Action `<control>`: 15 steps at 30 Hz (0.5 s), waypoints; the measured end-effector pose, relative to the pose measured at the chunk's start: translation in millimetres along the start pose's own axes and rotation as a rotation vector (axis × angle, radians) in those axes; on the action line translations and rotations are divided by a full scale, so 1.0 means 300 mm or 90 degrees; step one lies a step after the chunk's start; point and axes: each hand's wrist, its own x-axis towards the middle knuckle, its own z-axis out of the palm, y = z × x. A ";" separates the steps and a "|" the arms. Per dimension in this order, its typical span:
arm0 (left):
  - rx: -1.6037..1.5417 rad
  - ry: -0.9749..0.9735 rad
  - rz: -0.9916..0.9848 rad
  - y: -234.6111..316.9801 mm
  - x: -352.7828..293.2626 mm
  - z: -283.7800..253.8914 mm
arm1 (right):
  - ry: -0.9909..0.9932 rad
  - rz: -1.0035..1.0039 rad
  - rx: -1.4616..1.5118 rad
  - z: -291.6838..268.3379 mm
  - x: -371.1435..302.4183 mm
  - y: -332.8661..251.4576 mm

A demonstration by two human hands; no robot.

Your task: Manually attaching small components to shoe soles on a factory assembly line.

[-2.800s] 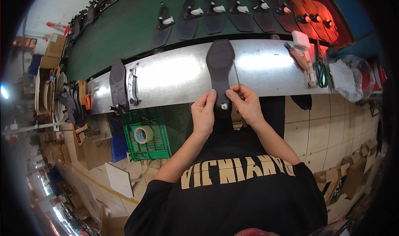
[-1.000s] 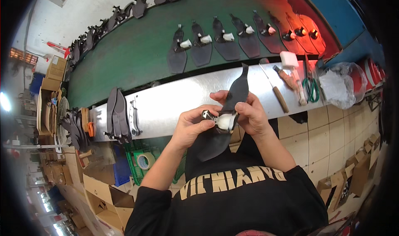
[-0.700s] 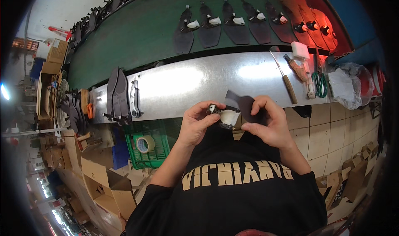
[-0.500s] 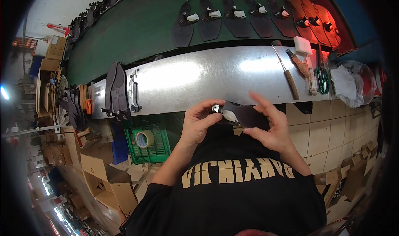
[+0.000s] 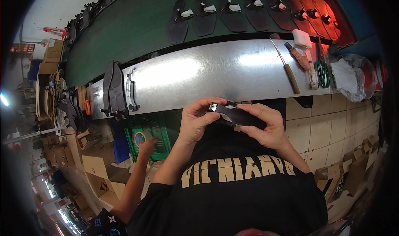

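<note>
A black sandal with a pale patch along its side is held between my two hands, close in front of my shirt. My left hand pinches its left end, where a small shiny white-and-black piece shows between thumb and fingers. Around the sole's other end, my right hand has its fingers along the top edge and its thumb below. A pair of dark soles lies on the metal bench to the left, beside a narrow metal tool.
Several sandals lie on the green conveyor beyond the metal bench. An awl, a wrapped-handle tool and green-handled scissors lie right. Another person's hand reaches to a tape roll on a green crate.
My right fingers have come down from a raised, spread pose onto the sandal, which is now gripped from both ends. Another person's arm has entered at lower left, reaching the tape roll.
</note>
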 end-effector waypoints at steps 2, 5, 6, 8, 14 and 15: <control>0.000 0.003 -0.002 0.001 -0.002 0.002 | -0.004 0.000 0.008 0.000 -0.002 0.001; 0.000 0.008 -0.008 -0.001 -0.005 0.000 | -0.009 0.003 0.019 0.001 -0.004 0.002; 0.001 0.009 -0.013 -0.003 -0.002 -0.002 | -0.011 0.007 0.021 0.000 -0.003 0.005; 0.002 0.009 -0.020 -0.003 -0.001 -0.004 | -0.014 0.008 0.020 -0.003 -0.004 0.010; 0.022 0.012 -0.020 -0.006 -0.005 -0.011 | -0.027 0.001 -0.003 -0.005 -0.004 0.004; 0.034 0.015 -0.022 -0.006 -0.004 -0.012 | -0.029 0.001 -0.012 -0.006 -0.003 0.003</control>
